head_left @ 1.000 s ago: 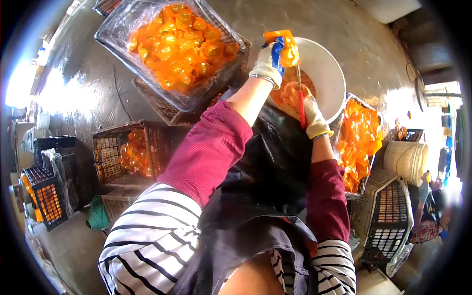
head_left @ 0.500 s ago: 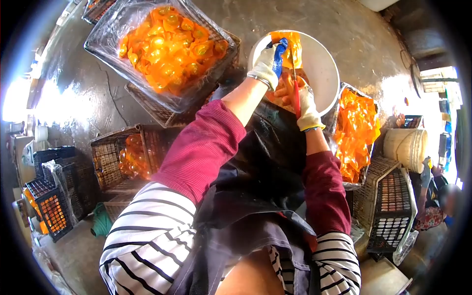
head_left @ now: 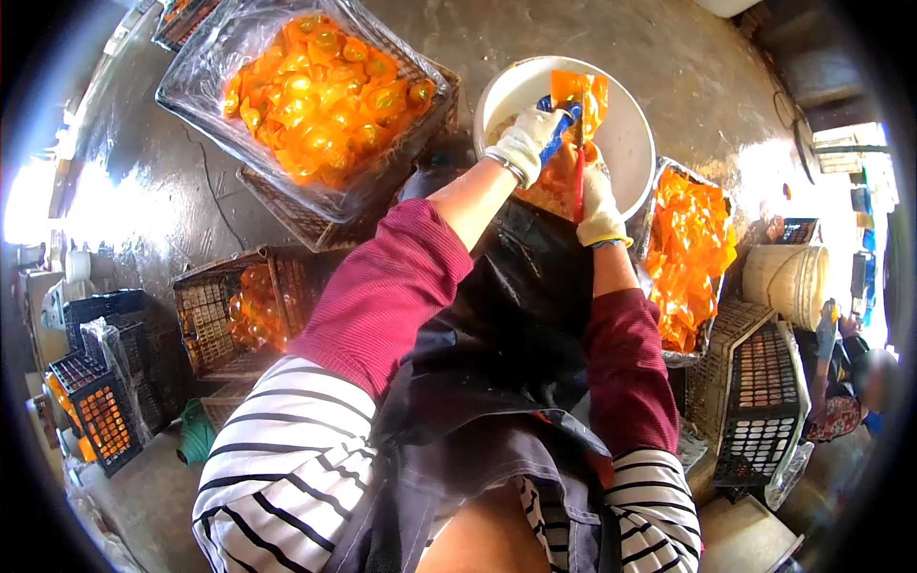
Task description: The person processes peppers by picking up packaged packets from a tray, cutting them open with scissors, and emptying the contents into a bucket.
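My left hand (head_left: 533,136), in a white glove with blue fingers, is closed on an orange plastic packet (head_left: 588,94) above a white bucket (head_left: 632,129). My right hand (head_left: 600,204), gloved in white, is wrapped round red-handled scissors (head_left: 579,177). Their dark blade lies against the packet, beside my left fingertips. Behind the hands, a pale orange mass (head_left: 549,194) partly shows inside the bucket. How far the blades are open cannot be made out.
A plastic-lined crate (head_left: 205,72) of shiny orange pieces stands at upper left. Right of the bucket, another crate holds crumpled orange film (head_left: 686,258). A crate (head_left: 205,329) lies at left; a dark crate (head_left: 759,420) and cream bucket (head_left: 785,285) stand at right. Another person (head_left: 841,382) is at far right.
The packet has shifted right and slightly down, with my left hand following. Its lit face has turned and looks darker orange. My right hand and the scissors have moved slightly right.
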Motion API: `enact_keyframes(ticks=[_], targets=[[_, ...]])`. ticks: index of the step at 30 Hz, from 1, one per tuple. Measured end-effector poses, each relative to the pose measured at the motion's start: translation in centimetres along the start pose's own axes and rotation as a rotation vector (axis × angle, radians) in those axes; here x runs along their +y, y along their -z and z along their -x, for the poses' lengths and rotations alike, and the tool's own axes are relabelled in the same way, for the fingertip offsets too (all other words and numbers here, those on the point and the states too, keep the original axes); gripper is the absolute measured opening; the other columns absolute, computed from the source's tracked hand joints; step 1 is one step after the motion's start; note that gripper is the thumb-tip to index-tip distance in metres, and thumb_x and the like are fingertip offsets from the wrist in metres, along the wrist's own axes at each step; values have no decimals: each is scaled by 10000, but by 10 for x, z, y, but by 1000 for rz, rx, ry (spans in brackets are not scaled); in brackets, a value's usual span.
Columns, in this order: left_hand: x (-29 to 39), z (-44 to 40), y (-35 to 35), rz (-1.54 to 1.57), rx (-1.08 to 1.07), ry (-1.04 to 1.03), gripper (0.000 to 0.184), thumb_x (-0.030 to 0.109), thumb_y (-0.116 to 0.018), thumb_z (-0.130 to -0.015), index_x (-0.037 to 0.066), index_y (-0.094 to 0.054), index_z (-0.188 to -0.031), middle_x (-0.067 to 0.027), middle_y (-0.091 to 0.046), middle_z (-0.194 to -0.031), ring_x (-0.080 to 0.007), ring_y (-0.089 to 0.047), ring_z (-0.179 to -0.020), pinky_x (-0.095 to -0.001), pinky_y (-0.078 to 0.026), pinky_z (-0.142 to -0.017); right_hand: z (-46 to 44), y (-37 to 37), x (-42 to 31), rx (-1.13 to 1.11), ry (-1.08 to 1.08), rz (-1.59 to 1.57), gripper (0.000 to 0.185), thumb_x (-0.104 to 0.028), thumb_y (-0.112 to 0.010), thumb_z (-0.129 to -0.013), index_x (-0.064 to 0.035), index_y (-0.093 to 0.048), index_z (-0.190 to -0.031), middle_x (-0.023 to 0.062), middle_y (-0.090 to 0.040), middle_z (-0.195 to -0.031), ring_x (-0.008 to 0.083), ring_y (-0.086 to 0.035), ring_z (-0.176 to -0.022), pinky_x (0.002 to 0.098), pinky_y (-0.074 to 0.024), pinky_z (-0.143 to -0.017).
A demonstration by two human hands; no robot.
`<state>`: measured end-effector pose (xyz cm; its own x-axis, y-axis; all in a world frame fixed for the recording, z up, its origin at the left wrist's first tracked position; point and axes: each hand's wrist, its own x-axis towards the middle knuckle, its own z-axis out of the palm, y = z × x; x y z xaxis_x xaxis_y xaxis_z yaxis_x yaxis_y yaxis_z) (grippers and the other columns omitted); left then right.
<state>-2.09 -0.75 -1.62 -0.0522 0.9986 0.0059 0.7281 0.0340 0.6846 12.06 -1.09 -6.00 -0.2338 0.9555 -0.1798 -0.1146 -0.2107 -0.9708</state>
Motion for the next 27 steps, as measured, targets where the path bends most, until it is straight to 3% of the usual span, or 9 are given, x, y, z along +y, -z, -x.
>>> enact_keyframes(ticks=[3, 8, 12, 16, 19, 23, 25, 26, 27], targets=[[-12, -7, -7, 274, 11, 99, 448, 431, -540, -875, 22, -599, -1047, -124, -631, -970, -190, -595, -889, -273, -437, -802, 18, -12, -36, 36, 3, 458, 200, -193, -605, -869, -25, -586, -975, 69, -598, -785, 142, -576, -627, 295, -453, -467], [-35, -20, -23, 788, 134, 218, 458, 411, -594, -851, 13, -595, -1078, -106, -649, -997, -214, -612, -826, -291, -467, -718, 10, -1, -27, -10, -205, 254, 223, -186, -589, -877, -39, -579, -1045, 67, -613, -728, 141, -570, -527, 268, -450, -440], [-10, -21, 2, 77, 108, 252, 453, 425, -592, -855, 15, -611, -1044, -93, -660, -844, -199, -615, -745, -299, -478, -636, 9, 5, -46, -136, -240, 240, 286, -183, -609, -875, -28, -563, -1111, 53, -642, -752, 108, -569, -510, 222, -449, -453], [9, -10, 9, 1035, 32, 495, 413, 394, -635, -834, 45, -606, -1054, -52, -635, -842, -131, -627, -717, -241, -464, -559, 8, 9, -44, -127, -208, 178, 296, -192, -592, -884, -29, -556, -1129, 55, -644, -782, 124, -596, -546, 226, -473, -472], [34, 1, 17, 1442, -44, 289, 398, 357, -659, -826, 56, -597, -1080, -48, -638, -906, -119, -615, -699, -230, -457, -548, -2, 15, -22, -156, -128, 176, 270, -217, -566, -899, -37, -561, -1100, 58, -644, -793, 147, -605, -552, 242, -488, -481], [26, -5, -1, 870, -72, 287, 185, 245, -658, -817, 88, -657, -914, -18, -654, -802, -96, -593, -709, -231, -461, -612, -3, 10, -9, -138, -280, -4, 247, -262, -537, -912, -52, -567, -1037, 73, -645, -801, 180, -610, -559, 279, -495, -471], [15, -14, -12, 743, -37, 227, 372, 320, -707, -763, -17, -629, -902, -120, -662, -809, -203, -635, -746, -298, -482, -678, 22, -5, -43, -135, -429, 28, 285, -325, -507, -917, -68, -552, -1031, 64, -641, -835, 164, -603, -593, 285, -458, -412], [-7, -25, -23, 526, 97, -21, 444, 428, -666, -763, 6, -634, -897, -184, -656, -819, -311, -637, -790, -359, -473, -723, 9, 5, -17, -207, -385, -107, 304, -348, -492, -921, -75, -550, -1040, 49, -636, -817, 144, -575, -540, 266, -426, -380], [-5, -13, -5, 188, 147, 69, 464, 484, -624, -771, 42, -640, -908, -209, -646, -851, -373, -615, -851, -393, -465, -750, 20, -5, -36, -247, -403, -180, 298, -344, -485, -922, -78, -557, -1035, 40, -630, -779, 136, -545, -488, 247, -402, -360]])
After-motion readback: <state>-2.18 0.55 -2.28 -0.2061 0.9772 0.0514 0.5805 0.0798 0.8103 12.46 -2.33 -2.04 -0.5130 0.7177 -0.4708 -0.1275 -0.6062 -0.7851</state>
